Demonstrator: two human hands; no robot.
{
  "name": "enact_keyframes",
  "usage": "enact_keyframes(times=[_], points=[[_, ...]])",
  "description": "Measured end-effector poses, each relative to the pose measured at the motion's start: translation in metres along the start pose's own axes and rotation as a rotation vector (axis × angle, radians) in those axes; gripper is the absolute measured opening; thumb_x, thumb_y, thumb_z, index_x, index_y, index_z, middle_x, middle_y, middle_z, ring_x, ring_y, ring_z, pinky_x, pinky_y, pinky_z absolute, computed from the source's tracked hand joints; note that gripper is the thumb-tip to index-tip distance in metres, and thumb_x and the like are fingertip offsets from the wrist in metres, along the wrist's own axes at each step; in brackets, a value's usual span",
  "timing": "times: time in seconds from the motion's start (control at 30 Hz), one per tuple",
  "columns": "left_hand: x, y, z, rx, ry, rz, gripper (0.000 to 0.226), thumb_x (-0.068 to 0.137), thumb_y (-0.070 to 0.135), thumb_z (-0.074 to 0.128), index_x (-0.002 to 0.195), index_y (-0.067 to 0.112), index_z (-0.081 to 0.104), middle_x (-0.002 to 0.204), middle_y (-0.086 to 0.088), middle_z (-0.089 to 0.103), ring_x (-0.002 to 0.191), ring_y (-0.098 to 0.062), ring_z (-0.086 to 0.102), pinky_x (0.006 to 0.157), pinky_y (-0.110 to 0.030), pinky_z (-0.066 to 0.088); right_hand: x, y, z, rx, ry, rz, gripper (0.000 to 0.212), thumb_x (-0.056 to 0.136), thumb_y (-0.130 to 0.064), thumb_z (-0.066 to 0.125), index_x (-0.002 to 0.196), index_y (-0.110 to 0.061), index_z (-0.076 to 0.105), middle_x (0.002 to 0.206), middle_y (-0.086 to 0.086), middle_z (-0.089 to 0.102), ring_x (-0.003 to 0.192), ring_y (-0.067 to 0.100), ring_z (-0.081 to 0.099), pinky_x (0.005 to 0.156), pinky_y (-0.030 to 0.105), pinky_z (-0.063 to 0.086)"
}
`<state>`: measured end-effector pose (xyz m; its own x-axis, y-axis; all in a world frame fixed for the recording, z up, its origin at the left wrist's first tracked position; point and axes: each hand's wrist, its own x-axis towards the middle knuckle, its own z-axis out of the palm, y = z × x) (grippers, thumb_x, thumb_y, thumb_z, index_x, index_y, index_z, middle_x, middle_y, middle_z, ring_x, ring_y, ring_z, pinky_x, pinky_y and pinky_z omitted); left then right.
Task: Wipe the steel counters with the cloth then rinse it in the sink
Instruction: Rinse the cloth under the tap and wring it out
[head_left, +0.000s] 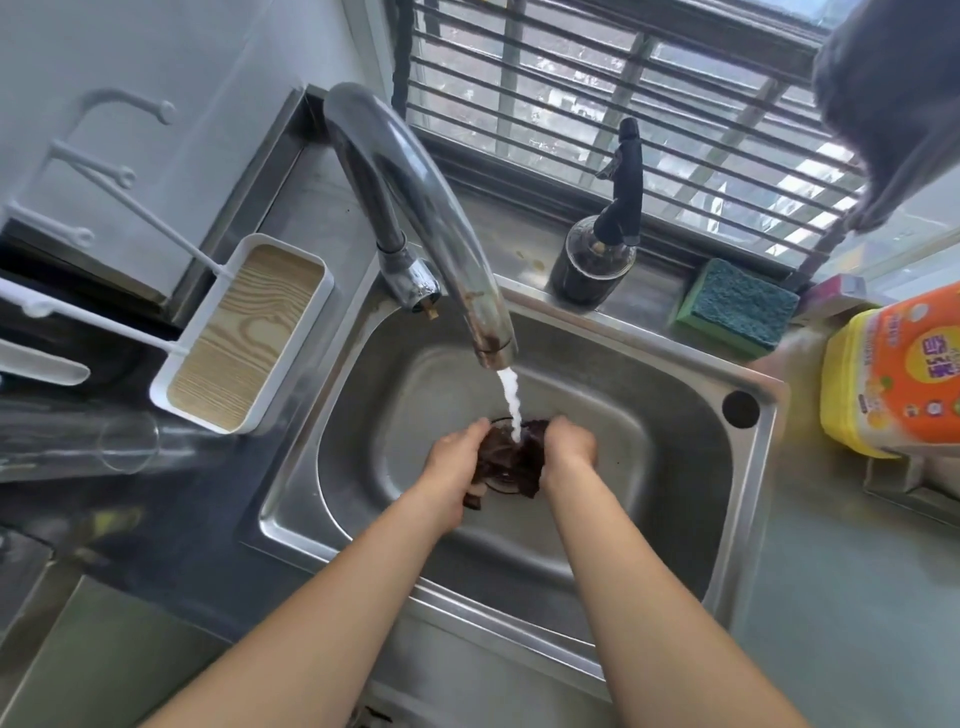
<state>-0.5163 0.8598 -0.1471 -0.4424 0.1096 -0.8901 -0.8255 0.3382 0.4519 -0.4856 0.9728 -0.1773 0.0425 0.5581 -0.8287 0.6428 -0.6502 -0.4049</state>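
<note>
A dark brown wet cloth is bunched up low in the steel sink, over the drain. My left hand grips its left side and my right hand grips its right side. Water runs from the curved chrome tap in a white stream straight onto the cloth between my hands. The steel counter lies to the right of the sink.
A white rack with a wood-pattern tray hangs at the left, above a clear glass. Behind the sink stand a dark spray bottle and a green sponge. An orange-yellow detergent bottle stands at right. A grey cloth hangs top right.
</note>
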Motion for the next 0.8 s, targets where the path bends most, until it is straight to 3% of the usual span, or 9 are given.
enact_keyframes(times=[0.13, 0.2, 0.27, 0.37, 0.5, 0.6, 0.67, 0.73, 0.8], points=[[-0.003, 0.008, 0.009, -0.065, 0.030, -0.060, 0.031, 0.100, 0.033, 0.044, 0.085, 0.014, 0.063, 0.074, -0.009, 0.059, 0.050, -0.019, 0.048, 0.044, -0.020, 0.034, -0.049, 0.003, -0.007, 0.068, -0.236, 0.000, 0.027, 0.098, -0.017, 0.045, 0.083, -0.011, 0.067, 0.076, 0.010, 0.066, 0.065, 0.022, 0.061, 0.052, 0.021, 0.048], [-0.008, 0.010, 0.019, -0.143, -0.049, -0.090, 0.041, 0.104, 0.036, 0.039, 0.078, 0.014, 0.063, 0.082, -0.008, 0.065, 0.065, -0.016, 0.057, 0.055, -0.026, 0.044, -0.055, 0.022, 0.005, -0.042, -0.254, -0.144, 0.026, 0.101, -0.030, 0.051, 0.094, -0.010, 0.067, 0.088, 0.010, 0.070, 0.078, 0.023, 0.064, 0.065, 0.024, 0.049], [-0.012, 0.008, 0.027, -0.167, -0.104, -0.077, 0.040, 0.104, 0.037, 0.044, 0.077, 0.015, 0.063, 0.087, -0.007, 0.067, 0.070, -0.014, 0.059, 0.065, -0.025, 0.047, -0.055, 0.033, 0.012, -0.176, -0.095, -0.344, 0.034, 0.099, -0.040, 0.057, 0.104, -0.009, 0.068, 0.106, 0.014, 0.073, 0.100, 0.032, 0.067, 0.083, 0.034, 0.050], [-0.012, 0.004, 0.025, -0.229, -0.022, -0.050, 0.035, 0.094, 0.043, 0.063, 0.080, 0.012, 0.071, 0.081, -0.004, 0.072, 0.069, -0.017, 0.065, 0.065, -0.029, 0.051, -0.053, 0.023, 0.011, -0.213, 0.048, -0.432, 0.035, 0.097, -0.034, 0.061, 0.091, -0.003, 0.073, 0.102, 0.023, 0.074, 0.099, 0.041, 0.066, 0.078, 0.039, 0.045], [-0.006, -0.006, 0.015, -0.040, 0.003, -0.091, 0.041, 0.090, 0.051, 0.062, 0.070, 0.015, 0.061, 0.050, 0.000, 0.057, 0.041, -0.018, 0.044, 0.047, -0.019, 0.031, -0.028, 0.004, 0.015, -0.339, -0.138, -0.232, 0.033, 0.093, -0.032, 0.061, 0.090, -0.004, 0.078, 0.100, 0.023, 0.075, 0.094, 0.039, 0.069, 0.078, 0.038, 0.052], [-0.004, -0.006, 0.008, -0.025, -0.065, -0.092, 0.029, 0.090, 0.042, 0.064, 0.079, 0.016, 0.061, 0.060, -0.005, 0.053, 0.041, -0.014, 0.038, 0.041, -0.013, 0.021, 0.000, 0.006, 0.011, -0.168, -0.337, -0.016, 0.021, 0.090, -0.014, 0.058, 0.073, -0.008, 0.069, 0.081, 0.017, 0.071, 0.072, 0.030, 0.066, 0.063, 0.032, 0.053], [-0.001, -0.005, 0.006, -0.116, -0.038, -0.085, 0.021, 0.095, 0.033, 0.061, 0.087, 0.014, 0.061, 0.068, -0.007, 0.054, 0.041, -0.012, 0.039, 0.036, -0.013, 0.021, 0.006, 0.007, 0.002, -0.016, -0.308, 0.047, 0.027, 0.096, -0.021, 0.049, 0.087, -0.009, 0.070, 0.083, 0.016, 0.072, 0.072, 0.031, 0.067, 0.057, 0.028, 0.052], [0.004, -0.006, 0.007, -0.162, 0.047, -0.105, 0.020, 0.099, 0.030, 0.055, 0.094, 0.012, 0.060, 0.079, -0.012, 0.058, 0.046, -0.016, 0.044, 0.038, -0.015, 0.028, -0.007, 0.007, -0.002, 0.095, -0.299, 0.098, 0.033, 0.098, -0.027, 0.044, 0.090, -0.008, 0.070, 0.083, 0.017, 0.071, 0.070, 0.031, 0.066, 0.054, 0.027, 0.050], [0.002, -0.003, 0.012, -0.169, 0.092, -0.122, 0.028, 0.099, 0.031, 0.048, 0.100, 0.008, 0.065, 0.085, -0.013, 0.063, 0.059, -0.023, 0.054, 0.045, -0.023, 0.039, -0.029, 0.014, 0.004, 0.050, -0.365, -0.006, 0.029, 0.096, -0.028, 0.049, 0.078, -0.012, 0.066, 0.072, 0.010, 0.066, 0.063, 0.027, 0.062, 0.053, 0.027, 0.047]])
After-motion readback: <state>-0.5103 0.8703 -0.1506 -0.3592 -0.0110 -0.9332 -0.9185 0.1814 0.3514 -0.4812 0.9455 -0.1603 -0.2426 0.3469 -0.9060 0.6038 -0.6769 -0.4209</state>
